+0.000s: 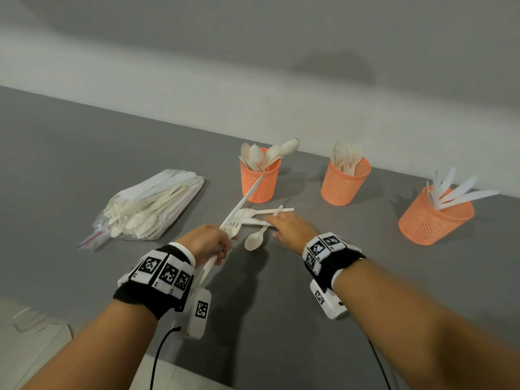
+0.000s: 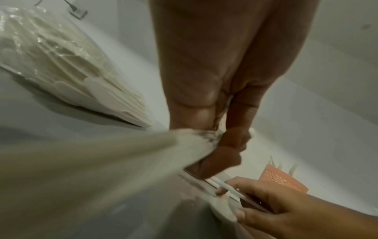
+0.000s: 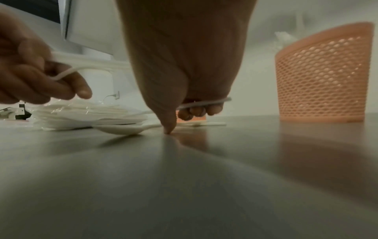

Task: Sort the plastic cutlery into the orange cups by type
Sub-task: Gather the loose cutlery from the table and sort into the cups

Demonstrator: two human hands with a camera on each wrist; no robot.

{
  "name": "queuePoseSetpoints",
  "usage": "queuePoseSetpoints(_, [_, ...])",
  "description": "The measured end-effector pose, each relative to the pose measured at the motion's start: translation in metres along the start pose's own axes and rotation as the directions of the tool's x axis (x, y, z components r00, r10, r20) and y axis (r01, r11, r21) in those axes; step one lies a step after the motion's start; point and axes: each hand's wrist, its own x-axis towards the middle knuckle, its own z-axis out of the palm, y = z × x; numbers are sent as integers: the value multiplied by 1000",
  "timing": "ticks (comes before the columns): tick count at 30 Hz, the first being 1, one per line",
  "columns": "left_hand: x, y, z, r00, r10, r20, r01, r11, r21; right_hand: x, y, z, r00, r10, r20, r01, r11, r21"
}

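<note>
Three orange mesh cups stand at the back of the grey table: a spoon cup (image 1: 259, 180), a fork cup (image 1: 344, 182) and a knife cup (image 1: 434, 219). My left hand (image 1: 218, 244) grips a white plastic fork (image 1: 233, 227) and a long white knife (image 1: 247, 194) that points up towards the spoon cup. Just to its right, my right hand (image 1: 278, 223) lies low over loose cutlery (image 1: 253, 213). Its curled fingers (image 3: 196, 111) pinch a thin white handle (image 3: 206, 103); which type of piece it is I cannot tell. A loose spoon (image 1: 254, 240) lies between my hands.
A clear plastic bag (image 1: 152, 206) full of white cutlery lies at the left of the table. A pale wall runs right behind the cups. Black cables hang from both wrist units over the table's near edge (image 1: 180, 361).
</note>
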Motion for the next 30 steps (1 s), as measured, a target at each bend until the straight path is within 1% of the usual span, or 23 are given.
queuePoseSetpoints(2, [-2, -1, -2, 1000, 9, -20, -10, 1000, -17, 7, -5, 2, 999, -32, -32, 25, 983, -182])
queuePoseSetpoints(4, [-4, -4, -4, 999, 16, -36, -17, 1000, -13, 11, -6, 1, 994, -96, -52, 79, 962, -263])
queuePoseSetpoints(6, [-6, -7, -8, 1000, 20, -19, -21, 1000, -19, 16, -4, 0, 987, -143, -79, 118, 959, -259])
queuePoseSetpoints(8, [-9, -8, -9, 999, 32, 15, -31, 998, -54, 21, -5, -1, 987, -141, -76, 123, 971, -206])
queuePoseSetpoints(11, [-12, -7, -7, 996, 52, 73, -44, 993, -113, 27, -8, -1, 998, -65, -26, 59, 981, -187])
queuePoseSetpoints(13, [-13, -6, -5, 992, 62, 107, -47, 989, -139, 28, -9, 1, 999, -36, -34, 29, 983, -181])
queuePoseSetpoints(17, [-13, -1, -1, 987, 97, 129, -77, 985, -155, 17, -6, 6, 998, -2, -65, -6, 992, -124])
queuePoseSetpoints(20, [-8, 4, 4, 983, 118, 144, -91, 979, -182, 2, -1, 5, 999, 52, -15, -54, 987, -150])
queuePoseSetpoints(22, [-6, 8, 10, 977, 132, 169, -98, 976, -195, -11, 3, -2, 991, 135, -18, -136, 988, -74])
queuePoseSetpoints(23, [-5, 10, 13, 973, 141, 184, -103, 975, -199, -17, 5, -7, 978, 201, -48, -200, 979, 29])
queuePoseSetpoints(24, [-4, 13, 17, 969, 151, 197, -110, 972, -205, -22, 7, -12, 957, 280, -74, -263, 948, 180])
queuePoseSetpoints(25, [-3, 16, 22, 964, 164, 209, -117, 968, -220, -27, 9, -17, 932, 355, -69, -302, 869, 391])
queuePoseSetpoints(26, [-2, 19, 28, 959, 178, 222, -123, 963, -240, -32, 8, -22, 913, 406, -40, -292, 720, 630])
queuePoseSetpoints(27, [-1, 23, 35, 953, 194, 234, -129, 955, -269, -38, 7, -27, 909, 416, -17, -227, 530, 817])
queuePoseSetpoints(28, [1, 27, 42, 945, 213, 247, -133, 944, -302, -44, 4, -33, 918, 397, -15, -139, 357, 923])
queuePoseSetpoints(29, [2, 32, 50, 937, 231, 261, -137, 933, -332, -51, 1, -39, 931, 364, -35, -56, 236, 970])
queuePoseSetpoints(30, [3, 36, 58, 928, 249, 276, -144, 926, -350, -57, -2, -44, 941, 332, -62, 1, 181, 983])
